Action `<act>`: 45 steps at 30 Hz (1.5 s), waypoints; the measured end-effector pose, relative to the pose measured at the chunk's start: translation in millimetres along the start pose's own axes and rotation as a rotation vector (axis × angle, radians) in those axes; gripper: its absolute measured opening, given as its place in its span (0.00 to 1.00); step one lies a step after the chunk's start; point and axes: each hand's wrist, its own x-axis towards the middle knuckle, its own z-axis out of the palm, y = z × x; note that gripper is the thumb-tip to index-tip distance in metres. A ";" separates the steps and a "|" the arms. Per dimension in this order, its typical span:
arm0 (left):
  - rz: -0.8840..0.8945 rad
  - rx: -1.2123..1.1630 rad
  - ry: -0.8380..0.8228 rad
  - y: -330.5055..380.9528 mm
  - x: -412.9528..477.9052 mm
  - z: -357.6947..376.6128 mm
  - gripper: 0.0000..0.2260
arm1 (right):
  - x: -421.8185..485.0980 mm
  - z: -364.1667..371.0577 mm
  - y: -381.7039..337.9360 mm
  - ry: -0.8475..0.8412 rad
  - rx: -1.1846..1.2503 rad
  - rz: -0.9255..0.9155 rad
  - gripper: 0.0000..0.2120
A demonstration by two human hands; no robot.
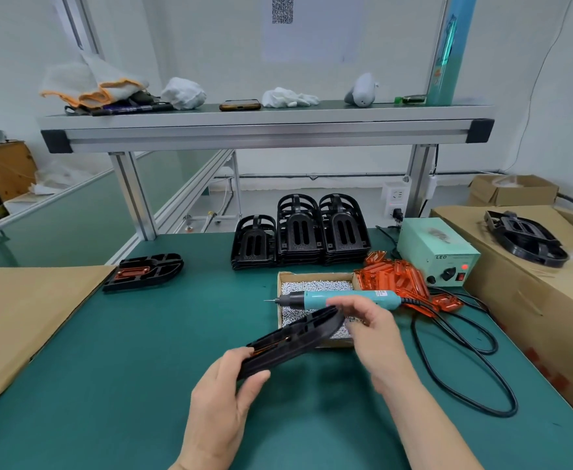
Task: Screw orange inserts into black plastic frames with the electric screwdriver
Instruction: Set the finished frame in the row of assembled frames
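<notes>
Green matting (125, 385) covers the workbench, with a cardboard sheet (23, 317) over its left edge and a long cardboard box (532, 300) along the right.

Nearest the camera, the left hand (220, 401) grips the near end of a black frame (295, 340), thumb on top and fingers curled beneath. It holds the frame clear of the mat, tilted up toward the right. An orange insert (268, 349) shows through the frame's slots.

The right hand (369, 330) meets the frame's rounded far end with fingers above and thumb at the rim. It is blurred, so I cannot tell whether it truly clamps the frame or only touches it.

Just behind that hand, the electric screwdriver (346, 296) lies across a shallow box of screws (312, 286), bit pointing left, in nobody's grasp. Its black cable (464, 368) loops over the mat to the right.

A heap of loose orange inserts (403, 283) sits beside the box, against a pale green power unit (437, 252) with a red light.

To the left, well apart, a fitted frame (146, 271) lies flat with its insert in place.

Farther back stand stacks of black frames (302, 232), and more frames (525, 239) rest on the right-hand box.

Above, an aluminium shelf (264, 130) carries cloths and a phone (240, 105).
</notes>
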 end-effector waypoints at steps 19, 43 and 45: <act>-0.740 -0.522 0.180 4.7 21.0 3.5 0.19 | -0.1 47.3 7.9 0.102 0.132 -0.216 0.17; -1.108 -1.064 0.634 -104.4 148.9 -35.1 0.12 | -2.8 78.0 18.3 0.128 -0.163 -0.415 0.23; -1.101 -1.052 0.660 -117.2 157.1 -39.6 0.13 | -1.8 78.1 18.1 0.137 -0.160 -0.419 0.23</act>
